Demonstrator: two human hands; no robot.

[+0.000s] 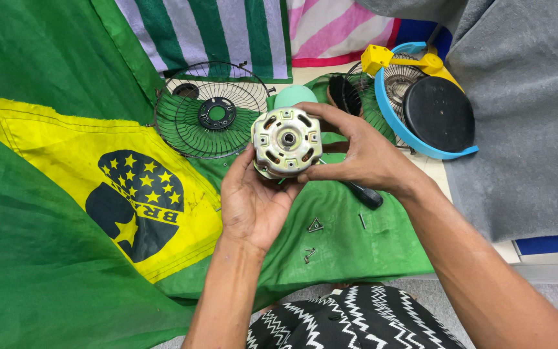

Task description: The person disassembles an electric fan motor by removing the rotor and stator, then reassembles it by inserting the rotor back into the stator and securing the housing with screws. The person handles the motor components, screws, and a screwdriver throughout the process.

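A round silver fan motor (pixel 287 141) with a slotted metal housing is held up over the green cloth (pixel 46 258). My left hand (pixel 251 200) cups it from below, palm up. My right hand (pixel 355 150) grips its right side and top edge with the fingers curled over it. A pale green plastic part (pixel 294 95) shows just behind the motor.
A black wire fan guard (pixel 209 111) lies behind the motor. A blue and yellow fan body with a black disc (pixel 438 113) sits at the right. A black screwdriver handle (pixel 366 194) and loose screws (pixel 315 225) lie on the cloth. Grey fabric (pixel 531 129) covers the right side.
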